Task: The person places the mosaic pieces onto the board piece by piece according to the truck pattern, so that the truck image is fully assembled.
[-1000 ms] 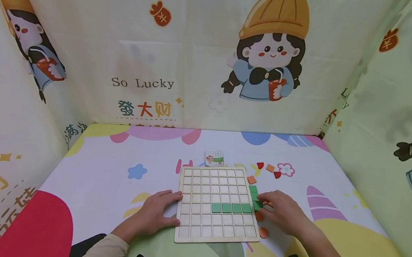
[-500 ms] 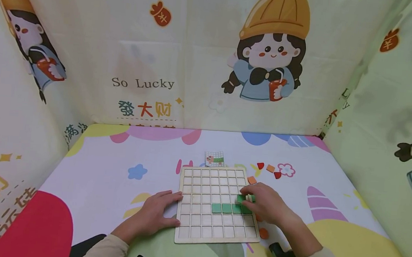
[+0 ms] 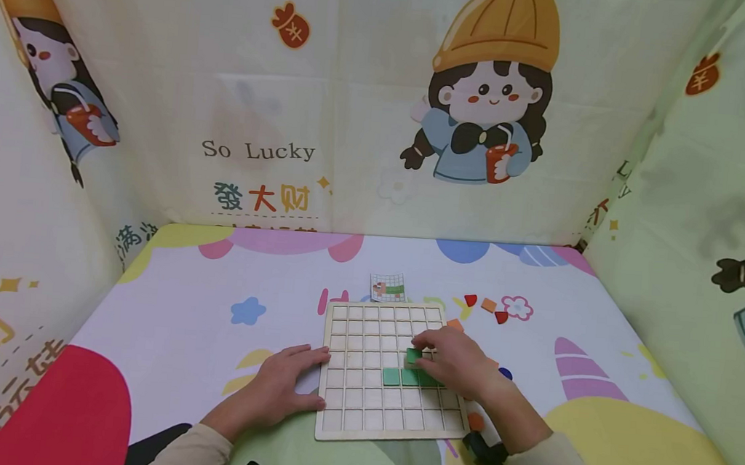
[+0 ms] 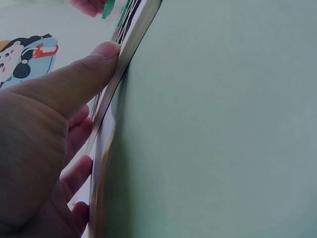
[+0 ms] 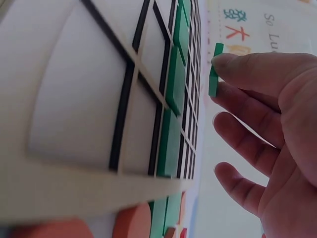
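Observation:
A wooden grid board [image 3: 364, 423] with square cells lies in front of me. Several green square tiles [image 3: 391, 376] fill part of one of its rows. My right hand [image 3: 457, 363] pinches another green square tile [image 3: 412, 356] between thumb and finger, just behind that row. In the right wrist view this held tile [image 5: 214, 82] stands on edge, clear of the board, and the other fingers are loosely bent. My left hand [image 3: 278, 386] rests against the board's left side. Its thumb [image 4: 94, 67] presses the board's edge in the left wrist view, with the fingers farther along the same edge.
Behind the board lies a small picture card [image 3: 388, 288] with a gridded drawing. Red pieces [image 3: 470, 299] and an orange square [image 3: 489, 304] lie at the back right. An orange disc [image 3: 476, 421] and a blue piece [image 3: 506, 374] lie to the right. A printed cloth wall [image 3: 368, 115] rises behind.
My right hand has taken a green tile from beside the board's right edge and carried it left over the grid. My left hand has stayed in place.

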Demonstrator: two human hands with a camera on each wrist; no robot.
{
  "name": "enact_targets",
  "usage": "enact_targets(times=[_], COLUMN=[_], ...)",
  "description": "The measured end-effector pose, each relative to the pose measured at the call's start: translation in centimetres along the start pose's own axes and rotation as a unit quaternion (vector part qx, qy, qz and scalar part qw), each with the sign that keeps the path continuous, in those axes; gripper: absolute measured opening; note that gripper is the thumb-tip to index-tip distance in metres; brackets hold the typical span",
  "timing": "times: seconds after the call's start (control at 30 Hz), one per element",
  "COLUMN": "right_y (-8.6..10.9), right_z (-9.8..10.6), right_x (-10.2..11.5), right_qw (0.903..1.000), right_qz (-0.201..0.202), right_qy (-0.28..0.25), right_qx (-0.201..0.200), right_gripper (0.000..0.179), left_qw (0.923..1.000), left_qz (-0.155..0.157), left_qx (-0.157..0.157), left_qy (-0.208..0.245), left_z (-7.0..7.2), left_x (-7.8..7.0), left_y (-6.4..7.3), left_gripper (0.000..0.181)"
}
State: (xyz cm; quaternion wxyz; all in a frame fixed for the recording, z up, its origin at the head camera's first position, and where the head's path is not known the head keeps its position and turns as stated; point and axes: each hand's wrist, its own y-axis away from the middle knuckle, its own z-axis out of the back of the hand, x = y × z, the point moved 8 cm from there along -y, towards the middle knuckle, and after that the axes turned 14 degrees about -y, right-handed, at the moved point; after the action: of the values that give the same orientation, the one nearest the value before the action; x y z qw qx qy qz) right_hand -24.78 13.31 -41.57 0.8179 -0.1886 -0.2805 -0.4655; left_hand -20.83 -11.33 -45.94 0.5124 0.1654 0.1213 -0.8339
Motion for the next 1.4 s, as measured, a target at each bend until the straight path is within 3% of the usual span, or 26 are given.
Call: enact_targets(times=[0.83,1.4], right_y=[-1.8,-2.2], right_z=[-2.9,-3.2], right_x=[1.1,1.7], right_qw=[0.9996,0.9992], right_qz=[-0.008,0.015], right_qy=[0.010,0.034], right_qx=[0.026,0.013], right_gripper=[0.026,0.025], left_qw=[1.0000,1.0000], left_qz=[0.007,0.009], left_qx=[0.004,0.000], left_qy=[0.001,-0.003], left_z=[0.0,-0.1], left_x=[0.0,0.0], left_y=[-0.1,0.0], left_gripper=[0.069,0.067])
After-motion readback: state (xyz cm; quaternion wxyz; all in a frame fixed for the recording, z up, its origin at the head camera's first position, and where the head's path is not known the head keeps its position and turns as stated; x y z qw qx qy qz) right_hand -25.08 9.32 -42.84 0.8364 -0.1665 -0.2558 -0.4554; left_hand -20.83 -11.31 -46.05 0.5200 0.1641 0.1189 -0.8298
